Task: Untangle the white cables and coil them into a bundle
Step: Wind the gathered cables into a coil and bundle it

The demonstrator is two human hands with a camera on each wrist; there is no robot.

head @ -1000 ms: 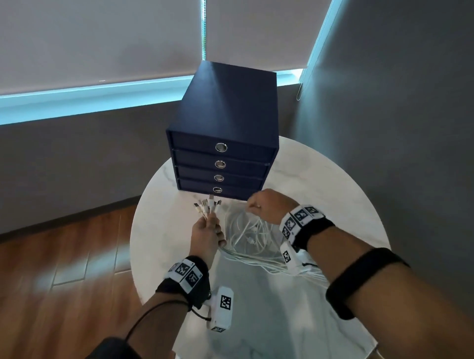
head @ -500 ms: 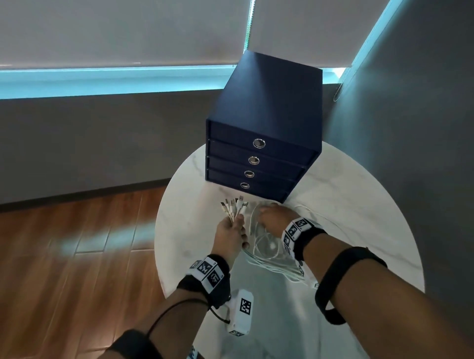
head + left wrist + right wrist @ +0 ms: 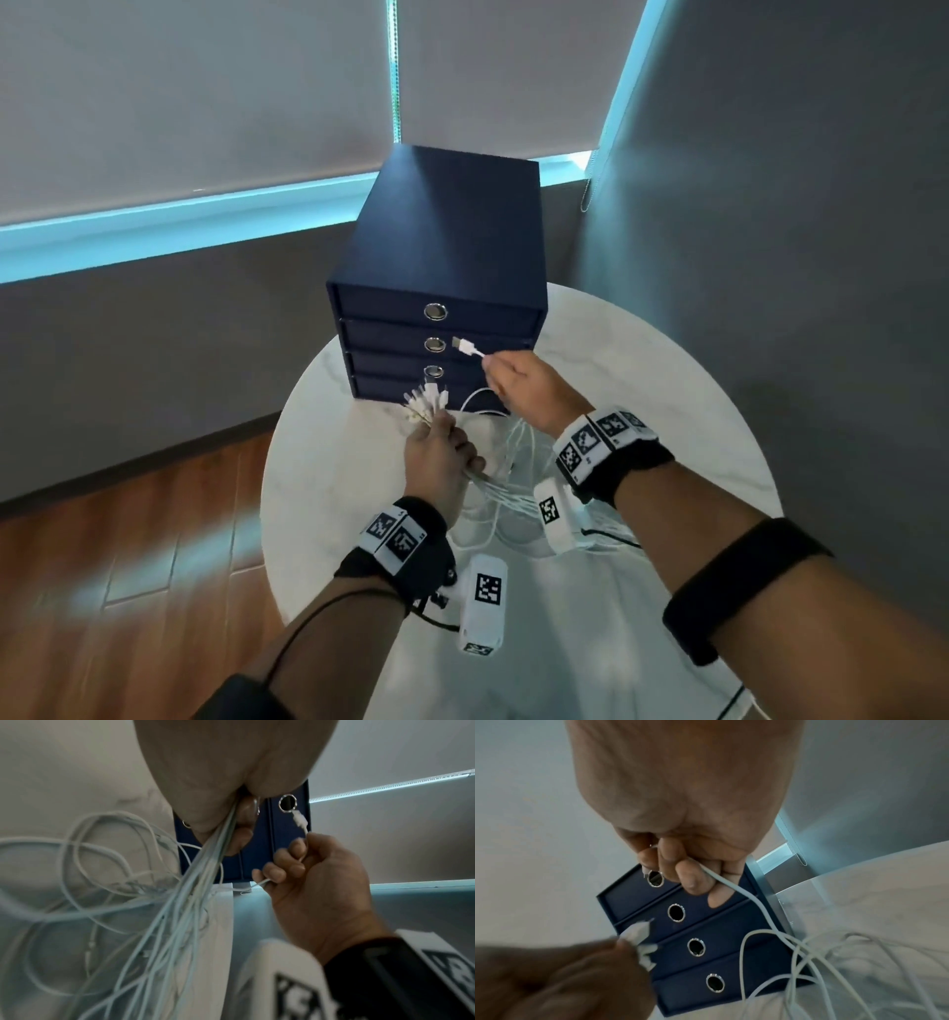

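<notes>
Your left hand (image 3: pixel 436 462) sits lowest and furthest left over the round white marble-patterned bench (image 3: pixel 667 411), fingers wrapped tight round a fistful of thin white cables (image 3: pixel 180 912). Their plug ends (image 3: pixel 423 406) fan out above your knuckles, just in front of the bottom drawer of the dark blue four-drawer cardboard cabinet (image 3: pixel 452 241). Below your fist, the cords run down together and spill into loose, crossing loops (image 3: pixel 508 462) on the bench between your wrists.

To the right and higher, your right hand (image 3: pixel 518 385) is closed on a single white cable just behind its flat white USB plug (image 3: pixel 464 346), which it holds up in front of the second drawer's metal ring pull (image 3: pixel 435 344). That cord drops from your fist into the loops below; the wrist views blur there, so whether it is knotted with the others probably cannot be judged from here.

You appear to be mid-way through gathering: one end after another is collected into the left fist, and this end is not yet with them. The next move calls for carrying the plug down and left to meet the fanned ends, then easing your left grip enough to take it in without dropping the rest. The coiling is not started.
</notes>
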